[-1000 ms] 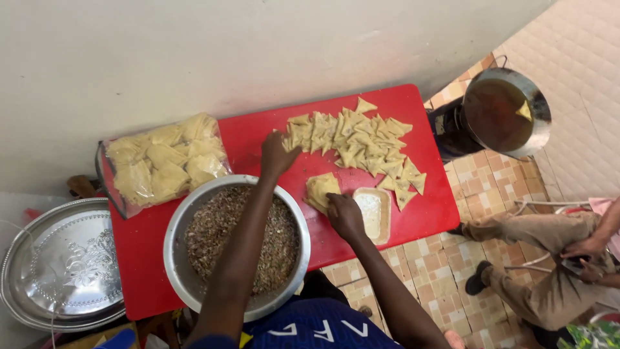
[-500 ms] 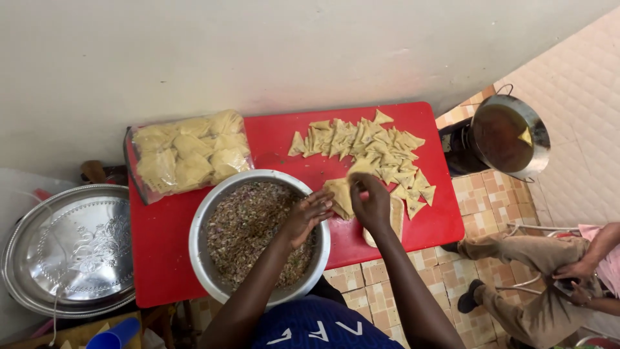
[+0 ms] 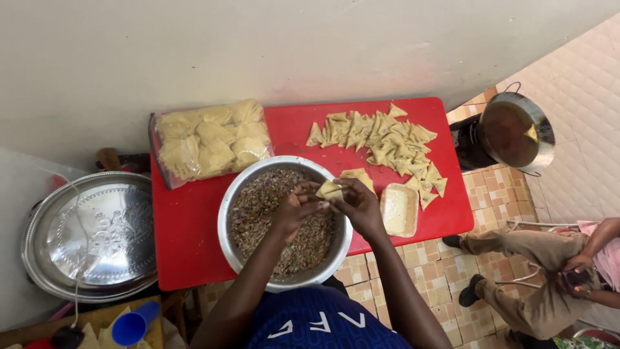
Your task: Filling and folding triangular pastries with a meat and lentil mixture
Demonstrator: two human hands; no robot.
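My left hand (image 3: 294, 208) and my right hand (image 3: 359, 203) meet over the right side of a metal bowl (image 3: 230, 197) filled with brown minced filling (image 3: 258, 207). Between their fingertips they hold a pale folded pastry sheet (image 3: 329, 189). A few flat pastry sheets (image 3: 360, 176) lie on the red table (image 3: 187, 226) just beyond my right hand. Several folded triangular pastries (image 3: 384, 139) are spread over the far right of the table. A small pale tray (image 3: 398, 209) sits right of my right hand.
A clear bag of pastries (image 3: 206, 142) lies at the table's far left. A large silver platter (image 3: 84, 236) sits left of the table. A metal pot of oil (image 3: 516, 129) stands on the tiled floor at right. Another person (image 3: 549, 271) sits at lower right.
My left hand came back from the pile of folded pastries, and my right lifted a sheet from the stack. Both hands moved over the bowl and now hold the sheet together.
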